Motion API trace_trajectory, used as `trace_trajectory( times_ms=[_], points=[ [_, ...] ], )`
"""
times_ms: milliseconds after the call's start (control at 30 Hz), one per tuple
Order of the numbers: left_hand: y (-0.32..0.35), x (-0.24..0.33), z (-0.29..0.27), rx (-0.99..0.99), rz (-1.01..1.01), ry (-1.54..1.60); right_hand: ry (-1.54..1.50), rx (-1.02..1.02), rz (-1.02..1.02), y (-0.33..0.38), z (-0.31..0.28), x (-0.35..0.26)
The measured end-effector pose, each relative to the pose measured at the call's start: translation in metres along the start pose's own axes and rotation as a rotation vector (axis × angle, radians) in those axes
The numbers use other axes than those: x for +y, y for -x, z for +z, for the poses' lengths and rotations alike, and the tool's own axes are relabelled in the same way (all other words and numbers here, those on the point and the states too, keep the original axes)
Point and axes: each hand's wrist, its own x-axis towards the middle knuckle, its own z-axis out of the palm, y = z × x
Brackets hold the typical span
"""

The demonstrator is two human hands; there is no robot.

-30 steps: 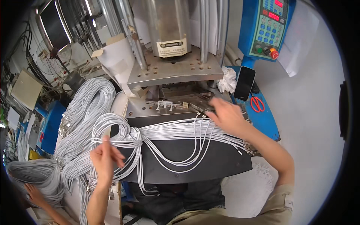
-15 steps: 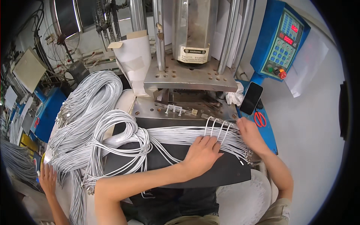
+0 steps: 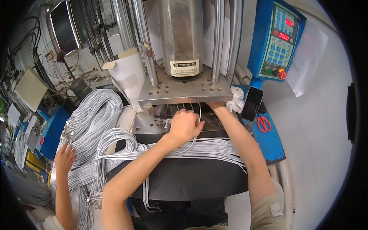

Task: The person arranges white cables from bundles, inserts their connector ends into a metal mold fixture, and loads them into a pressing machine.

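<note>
My left hand is closed around several light grey cables at the front of a press. Their upper ends run in under the press's upper steel plate. My right hand reaches beneath that same plate, so its fingers are hidden. Just left of my left hand, a small white moulded piece lies on the lower steel plate. Below my wrists a bundle of grey cables stretches across the black work surface.
Looped cable bundles pile up at left, where a co-worker's hand touches them. At right are a phone, red-handled scissors, crumpled white cloth and a blue control box. Steel columns flank the press.
Both my hands have moved forward from the cable bundle to the press, bringing several cables along. My right hand, holding a bar with cables before, went under the upper plate. The co-worker's hand moved up.
</note>
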Motion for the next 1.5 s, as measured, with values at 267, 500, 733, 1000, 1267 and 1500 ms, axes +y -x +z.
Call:
trace_trajectory(
  times_ms=[267,500,733,1000,1267,1500],
  points=[
    [-0.007,-0.033,-0.006,-0.277,-0.445,0.281,0.948,-0.403,-0.188,0.016,-0.011,-0.073],
    [0.024,-0.003,-0.015,0.05,-0.15,0.144,1.043,-0.623,-0.233,0.048,-0.006,-0.144],
    [0.11,0.115,-0.028,0.029,0.173,0.571,1.012,-0.635,-0.285,0.043,-0.023,-0.136],
    [0.32,0.122,-0.031,-0.504,-0.635,0.898,0.591,-0.992,-0.181,0.168,-0.087,-0.312],
    [0.375,0.076,-0.036,0.203,-1.362,1.173,0.866,-0.985,-0.047,0.238,-0.137,-0.329],
    [0.367,0.061,-0.025,0.198,-1.596,1.332,1.061,-1.123,-0.082,0.22,-0.139,-0.351]
  ],
)
